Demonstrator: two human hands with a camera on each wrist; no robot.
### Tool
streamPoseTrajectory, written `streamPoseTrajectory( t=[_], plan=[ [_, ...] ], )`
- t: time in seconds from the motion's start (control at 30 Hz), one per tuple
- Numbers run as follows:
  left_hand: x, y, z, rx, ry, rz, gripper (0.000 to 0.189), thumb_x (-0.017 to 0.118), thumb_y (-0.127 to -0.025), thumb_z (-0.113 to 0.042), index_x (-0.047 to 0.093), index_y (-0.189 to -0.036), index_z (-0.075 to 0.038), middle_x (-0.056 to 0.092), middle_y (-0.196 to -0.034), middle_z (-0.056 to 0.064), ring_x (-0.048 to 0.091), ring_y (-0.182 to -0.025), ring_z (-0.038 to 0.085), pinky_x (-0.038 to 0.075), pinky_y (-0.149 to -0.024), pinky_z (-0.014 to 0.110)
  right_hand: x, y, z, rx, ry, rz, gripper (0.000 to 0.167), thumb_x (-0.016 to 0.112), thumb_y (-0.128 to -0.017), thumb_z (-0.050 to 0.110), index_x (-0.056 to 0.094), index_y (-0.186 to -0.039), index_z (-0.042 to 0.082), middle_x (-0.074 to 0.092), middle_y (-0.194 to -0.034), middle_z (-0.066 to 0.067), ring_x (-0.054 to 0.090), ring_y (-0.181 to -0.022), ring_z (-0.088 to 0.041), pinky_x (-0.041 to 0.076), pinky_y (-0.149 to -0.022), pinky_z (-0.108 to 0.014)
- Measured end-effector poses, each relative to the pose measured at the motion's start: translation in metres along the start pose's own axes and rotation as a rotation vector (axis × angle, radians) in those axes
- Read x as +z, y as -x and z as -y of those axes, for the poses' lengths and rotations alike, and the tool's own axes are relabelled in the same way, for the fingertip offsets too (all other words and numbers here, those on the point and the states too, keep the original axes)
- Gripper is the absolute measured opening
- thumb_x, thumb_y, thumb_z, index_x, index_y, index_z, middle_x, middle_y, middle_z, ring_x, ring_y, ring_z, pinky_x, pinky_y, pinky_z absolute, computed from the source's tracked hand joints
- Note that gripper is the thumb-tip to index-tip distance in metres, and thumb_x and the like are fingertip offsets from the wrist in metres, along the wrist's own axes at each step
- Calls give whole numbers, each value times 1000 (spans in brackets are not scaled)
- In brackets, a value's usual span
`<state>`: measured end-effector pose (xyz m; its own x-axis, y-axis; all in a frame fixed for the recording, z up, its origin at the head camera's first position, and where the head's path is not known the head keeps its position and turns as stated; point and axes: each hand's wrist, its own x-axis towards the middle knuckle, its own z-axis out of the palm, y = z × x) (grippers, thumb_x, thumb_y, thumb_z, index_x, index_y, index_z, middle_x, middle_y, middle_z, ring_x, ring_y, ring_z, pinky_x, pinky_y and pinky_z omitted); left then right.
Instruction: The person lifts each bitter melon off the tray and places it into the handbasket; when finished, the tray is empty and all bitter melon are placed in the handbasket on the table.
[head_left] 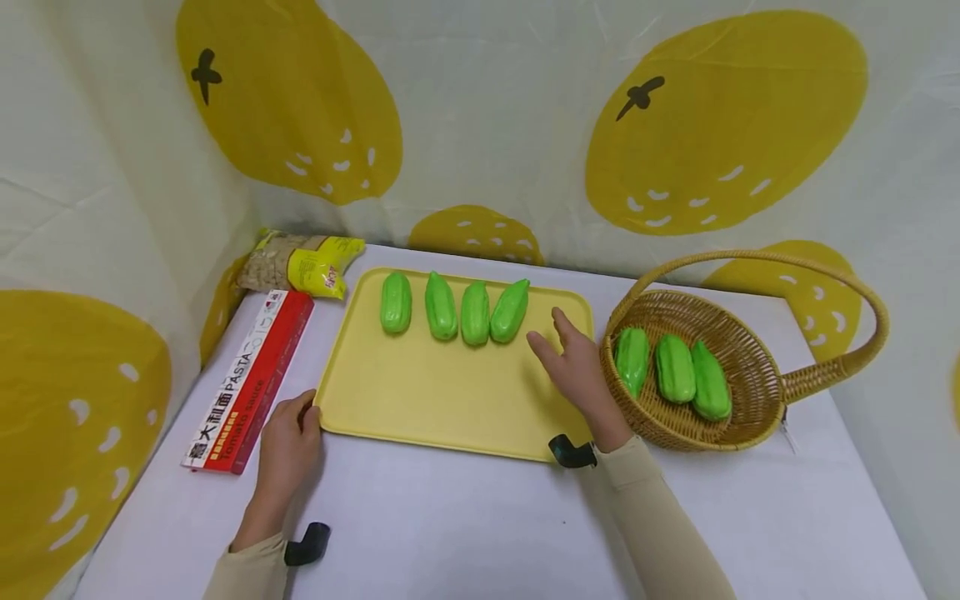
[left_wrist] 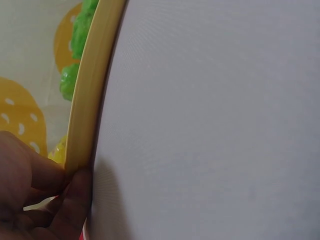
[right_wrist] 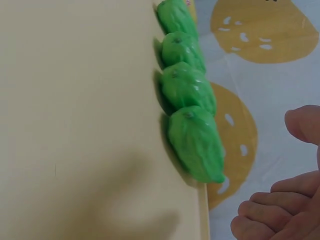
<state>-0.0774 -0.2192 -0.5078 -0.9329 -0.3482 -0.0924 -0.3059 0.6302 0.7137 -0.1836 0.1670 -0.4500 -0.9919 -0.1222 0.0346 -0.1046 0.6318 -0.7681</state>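
A yellow tray point(head_left: 420, 392) lies on the table, with several glossy green ridged fruits point(head_left: 475, 314) in a row along its far side. My left hand point(head_left: 288, 446) is at the tray's near left corner. In the left wrist view, its thumb and fingers pinch the tray rim point(left_wrist: 90, 105). Over the tray's right part, my right hand point(head_left: 576, 367) is held with thumb and fingers apart and nothing between them. The rightmost fruit of the row point(right_wrist: 196, 145) is nearest to it. Three similar green fruits point(head_left: 676, 369) lie inside the wicker basket point(head_left: 667, 435), just right of that hand.
Left of the tray lies a red and white pasta box point(head_left: 251, 383). Behind it is a yellow and clear bag point(head_left: 303, 262) of tan pieces. The basket's tall handle point(head_left: 757, 257) arches up at the right. A patterned curtain point(head_left: 487, 108) hangs behind the table.
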Motion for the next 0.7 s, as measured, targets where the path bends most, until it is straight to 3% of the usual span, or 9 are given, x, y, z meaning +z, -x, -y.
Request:
streamPoseTrajectory(
  t=[0.3, 0.7],
  plan=[
    [4, -3, -2, -35, -8, 19, 45, 49, -106, -14, 49, -148, 1, 57, -136, 24, 55, -125, 39, 50, -108, 56, 19, -23, -7, 68, -7, 35, 77, 51, -106, 44, 22, -160, -2, 36, -161, -27, 39, -148, -42, 40, -118, -57],
    [3, -3, 1, -38, -5, 0, 45, 50, -106, -15, 50, -148, 0, 58, -135, 23, 56, -124, 38, 50, -107, 55, 29, -35, -6, 97, -5, 55, 78, 49, -105, 46, 21, -161, -1, 33, -163, -26, 38, -148, -42, 38, -119, -56]
  ],
)
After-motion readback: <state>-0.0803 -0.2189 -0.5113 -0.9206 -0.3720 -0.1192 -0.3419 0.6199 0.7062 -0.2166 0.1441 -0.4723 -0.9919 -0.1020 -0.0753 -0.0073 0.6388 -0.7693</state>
